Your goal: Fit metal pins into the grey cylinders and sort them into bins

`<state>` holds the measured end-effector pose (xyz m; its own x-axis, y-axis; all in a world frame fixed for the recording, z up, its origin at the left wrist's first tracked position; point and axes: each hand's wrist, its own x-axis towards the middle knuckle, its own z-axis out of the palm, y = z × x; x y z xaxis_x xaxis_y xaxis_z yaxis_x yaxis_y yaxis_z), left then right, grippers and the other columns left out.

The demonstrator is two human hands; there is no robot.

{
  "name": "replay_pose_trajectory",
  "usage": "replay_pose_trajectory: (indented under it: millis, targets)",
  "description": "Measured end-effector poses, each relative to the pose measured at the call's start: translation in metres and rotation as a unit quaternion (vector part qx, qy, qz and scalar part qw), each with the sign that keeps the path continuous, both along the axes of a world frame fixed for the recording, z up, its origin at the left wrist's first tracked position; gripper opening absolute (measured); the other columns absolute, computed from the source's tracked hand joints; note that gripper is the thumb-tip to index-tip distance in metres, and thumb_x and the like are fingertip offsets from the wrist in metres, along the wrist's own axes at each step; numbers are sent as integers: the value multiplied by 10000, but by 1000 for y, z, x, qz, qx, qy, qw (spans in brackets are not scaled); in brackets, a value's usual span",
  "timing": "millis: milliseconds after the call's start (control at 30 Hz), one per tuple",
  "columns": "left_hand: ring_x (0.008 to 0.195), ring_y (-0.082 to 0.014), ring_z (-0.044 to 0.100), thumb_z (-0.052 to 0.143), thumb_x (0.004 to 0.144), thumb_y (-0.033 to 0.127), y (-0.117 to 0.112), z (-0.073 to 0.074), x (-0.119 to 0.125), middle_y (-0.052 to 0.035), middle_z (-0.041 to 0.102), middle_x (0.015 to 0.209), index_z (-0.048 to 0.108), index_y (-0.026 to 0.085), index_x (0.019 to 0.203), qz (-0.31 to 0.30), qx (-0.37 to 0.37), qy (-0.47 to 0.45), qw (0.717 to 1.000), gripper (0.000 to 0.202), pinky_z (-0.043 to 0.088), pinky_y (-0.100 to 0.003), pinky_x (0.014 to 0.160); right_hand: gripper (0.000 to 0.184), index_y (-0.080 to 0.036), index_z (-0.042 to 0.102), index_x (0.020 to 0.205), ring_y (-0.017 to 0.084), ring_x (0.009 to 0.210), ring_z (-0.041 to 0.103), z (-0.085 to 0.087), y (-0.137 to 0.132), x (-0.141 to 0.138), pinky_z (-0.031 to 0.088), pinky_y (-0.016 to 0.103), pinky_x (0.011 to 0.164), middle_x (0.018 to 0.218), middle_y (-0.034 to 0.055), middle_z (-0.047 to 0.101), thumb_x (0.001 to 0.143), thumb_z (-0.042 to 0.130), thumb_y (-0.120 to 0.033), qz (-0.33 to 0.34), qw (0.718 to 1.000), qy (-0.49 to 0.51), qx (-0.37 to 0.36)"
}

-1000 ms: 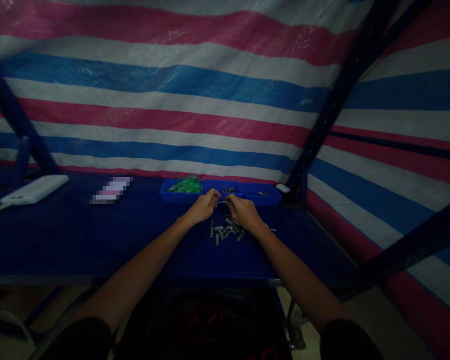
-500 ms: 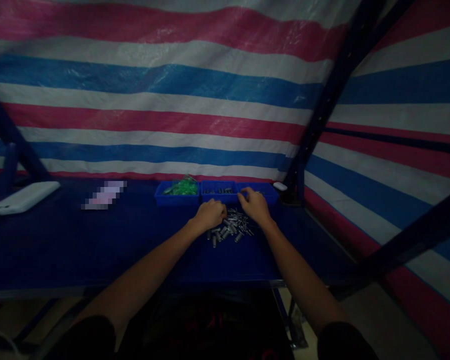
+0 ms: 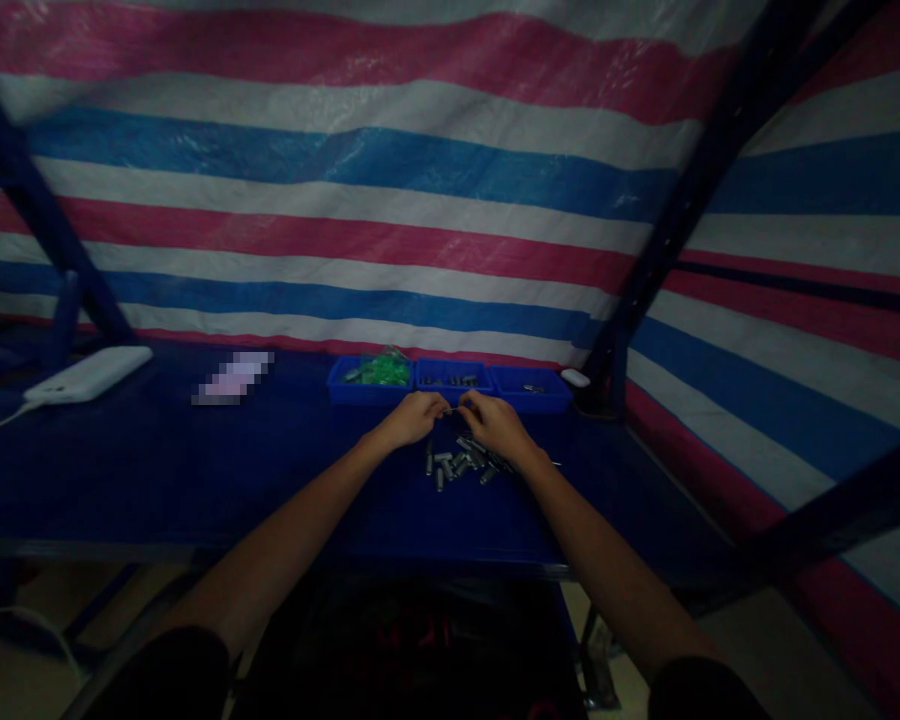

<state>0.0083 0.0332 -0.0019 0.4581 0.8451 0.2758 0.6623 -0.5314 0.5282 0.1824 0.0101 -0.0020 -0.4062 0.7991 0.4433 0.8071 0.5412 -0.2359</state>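
Observation:
My left hand (image 3: 418,418) and my right hand (image 3: 493,424) meet above the table, fingertips close together and pinched. A small thin metal piece (image 3: 451,410) spans the short gap between them, and both hands seem to grip it. Just below lies a loose pile of short metal cylinders (image 3: 459,464). Thin metal pins were visible in the pile earlier; my right hand and wrist now cover much of that side. Behind my hands stands a blue bin (image 3: 456,388) with small metal parts in it.
Left of that bin, another blue bin (image 3: 371,396) holds green pieces in clear plastic; to its right, a third blue bin (image 3: 531,402) has a few small metal bits. A white oval object (image 3: 575,378), a white device with a cable (image 3: 90,375) and a blurred-out item (image 3: 234,378) lie on the blue table (image 3: 270,470).
My right hand has come away from the right bin's edge, toward my left hand. The two now meet over the pile with a thin metal piece between them. The view has shifted slightly left.

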Motion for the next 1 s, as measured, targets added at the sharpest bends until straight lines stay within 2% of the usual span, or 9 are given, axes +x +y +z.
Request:
replay_pose_trajectory:
  millis: [100, 167, 300, 367, 467, 600, 733, 867, 1000]
  targets:
    - [728, -143, 576, 315, 883, 238, -2, -3, 1, -28, 636, 771, 588, 141, 964, 17, 9, -21, 1000, 301, 435, -246, 700, 204, -204, 563, 911, 148, 700, 596, 8, 2, 5, 329, 219, 610, 777, 31, 655, 884, 380, -289, -48, 999, -17, 17]
    - [776, -161, 560, 389, 866, 259, -4, -5, 0, -34, 631, 784, 563, 146, 1031, 11, 46, 11, 999, 265, 426, -264, 737, 250, -190, 560, 922, 163, 705, 602, 16, 5, 15, 331, 229, 613, 783, 54, 658, 898, 336, -299, -130, 991, 3, 43]
    - [916, -201, 500, 525, 801, 269, -9, -9, 5, -56, 602, 913, 598, 196, 965, -65, 105, 124, 985, 194, 393, -304, 812, 320, -159, 521, 1055, 208, 742, 604, 27, 15, 41, 354, 265, 641, 809, 101, 653, 898, 317, -350, -334, 936, 68, 90]
    - [923, -205, 487, 518, 801, 256, -9, -11, 9, -59, 584, 926, 613, 206, 883, -88, 100, 152, 979, 135, 391, -306, 804, 363, -149, 492, 1120, 226, 756, 603, 26, 18, 49, 367, 282, 647, 804, 110, 649, 878, 357, -385, -379, 918, 83, 76]
    - [904, -208, 482, 485, 801, 203, -7, -13, 13, -73, 572, 899, 602, 183, 814, -80, 84, 173, 978, 119, 393, -304, 789, 377, -152, 503, 1121, 220, 745, 604, 17, 18, 45, 376, 278, 639, 777, 94, 644, 852, 407, -398, -341, 935, 85, 35]
    - [894, -227, 489, 447, 794, 158, -2, -14, 9, -105, 579, 892, 582, 148, 797, -42, 76, 199, 976, 135, 392, -314, 769, 314, -193, 549, 1056, 156, 636, 576, 7, 9, 19, 361, 233, 582, 683, 24, 621, 853, 411, -387, -171, 983, 71, -8]
    - [779, -180, 538, 394, 811, 120, 0, -8, -1, -67, 594, 790, 539, 156, 805, -12, 49, 128, 991, 150, 395, -279, 737, 253, -210, 579, 1002, 116, 566, 538, 3, 1, 0, 330, 205, 537, 619, -17, 593, 840, 452, -357, -36, 997, 46, -40]
    - [658, -138, 538, 363, 828, 137, -1, -2, -7, 0, 555, 685, 486, 172, 890, 17, 10, -8, 1000, 142, 399, -242, 623, 208, -215, 588, 975, 100, 543, 528, 2, -2, -2, 311, 196, 521, 619, -28, 596, 826, 496, -328, 3, 999, 33, -39]
    - [650, -122, 536, 385, 829, 163, 0, -2, -4, 22, 539, 667, 463, 175, 929, 23, -1, -77, 997, 127, 409, -241, 635, 157, -211, 591, 913, 101, 560, 542, 3, -4, -4, 311, 195, 535, 660, -14, 623, 844, 478, -295, 8, 999, 22, -25]
